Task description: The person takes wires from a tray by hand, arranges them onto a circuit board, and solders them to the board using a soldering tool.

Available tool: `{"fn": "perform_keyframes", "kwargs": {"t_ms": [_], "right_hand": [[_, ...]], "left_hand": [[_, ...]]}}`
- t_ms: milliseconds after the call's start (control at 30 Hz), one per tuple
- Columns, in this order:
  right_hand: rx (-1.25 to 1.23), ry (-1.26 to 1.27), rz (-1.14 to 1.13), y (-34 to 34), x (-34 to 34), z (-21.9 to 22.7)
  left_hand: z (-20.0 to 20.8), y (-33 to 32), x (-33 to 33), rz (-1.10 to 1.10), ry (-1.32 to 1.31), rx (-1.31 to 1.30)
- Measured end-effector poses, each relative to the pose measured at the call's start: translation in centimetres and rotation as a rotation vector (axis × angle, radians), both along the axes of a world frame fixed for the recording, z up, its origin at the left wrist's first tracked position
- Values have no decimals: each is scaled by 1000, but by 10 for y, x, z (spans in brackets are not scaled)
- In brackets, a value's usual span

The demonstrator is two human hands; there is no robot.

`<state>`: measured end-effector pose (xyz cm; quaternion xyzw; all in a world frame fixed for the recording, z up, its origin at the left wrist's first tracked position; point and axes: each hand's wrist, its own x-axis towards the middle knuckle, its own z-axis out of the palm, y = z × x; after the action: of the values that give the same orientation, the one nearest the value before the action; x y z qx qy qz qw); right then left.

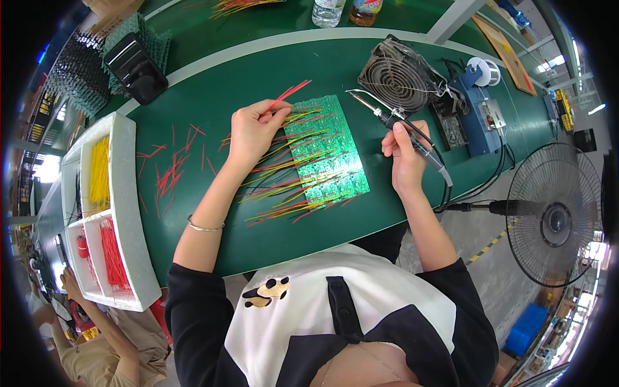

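A green circuit board panel lies on the green work surface, with red, yellow and black wires sticking out to its left. My left hand, at the panel's upper left corner, pinches a few short red wires that point up and to the right. My right hand is closed round the handle of a soldering iron, to the right of the panel. The iron's tip points up and left, above the surface and apart from the panel. A thin, bright strand runs beside the iron near my fingers.
Loose red wires lie left of my forearm. A white foam box holds yellow and red wires. Behind the iron stand a small dusty fan and a blue soldering unit with a wire spool. A large fan stands right.
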<state>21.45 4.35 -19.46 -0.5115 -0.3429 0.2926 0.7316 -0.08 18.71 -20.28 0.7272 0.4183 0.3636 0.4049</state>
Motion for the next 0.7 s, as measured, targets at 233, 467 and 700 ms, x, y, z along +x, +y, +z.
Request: {"fn": "perform_keyframes", "kwargs": {"t_ms": [233, 467, 700], "right_hand": [[53, 45, -83, -17, 4, 3], [84, 0, -231, -40, 18, -1], [81, -64, -199, -49, 22, -4]], "left_hand": [[3, -2, 1, 9, 8, -24], [5, -1, 1, -4, 7, -44], [4, -1, 1, -12, 6, -23]]}}
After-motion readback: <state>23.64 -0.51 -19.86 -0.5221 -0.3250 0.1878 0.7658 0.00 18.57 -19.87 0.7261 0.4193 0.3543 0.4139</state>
